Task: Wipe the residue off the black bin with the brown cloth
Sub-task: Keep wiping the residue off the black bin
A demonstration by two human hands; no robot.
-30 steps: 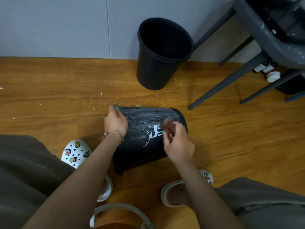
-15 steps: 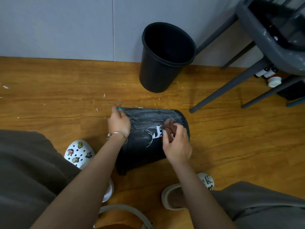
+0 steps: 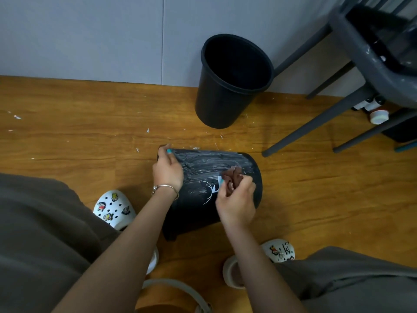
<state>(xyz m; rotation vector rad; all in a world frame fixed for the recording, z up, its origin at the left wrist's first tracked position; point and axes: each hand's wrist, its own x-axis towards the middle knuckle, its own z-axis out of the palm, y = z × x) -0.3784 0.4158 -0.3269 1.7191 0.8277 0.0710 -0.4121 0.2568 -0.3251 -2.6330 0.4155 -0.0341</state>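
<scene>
Head view: my left hand (image 3: 168, 171) braces the black bin (image 3: 194, 213) lying on the floor while my right hand (image 3: 235, 205) pinches the brown cloth (image 3: 232, 177) against it; uneven pressure may roll it.

Black bin (image 3: 198, 213) matt plastic, white-smeared; brown cloth (image 3: 232, 177) crumpled; floor (image 3: 67, 141) wood-grain.

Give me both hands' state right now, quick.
Left hand: gripping the end of the lying black bin, steadying it.
Right hand: closed on the brown cloth, pressed to the bin's whitish residue.
</scene>
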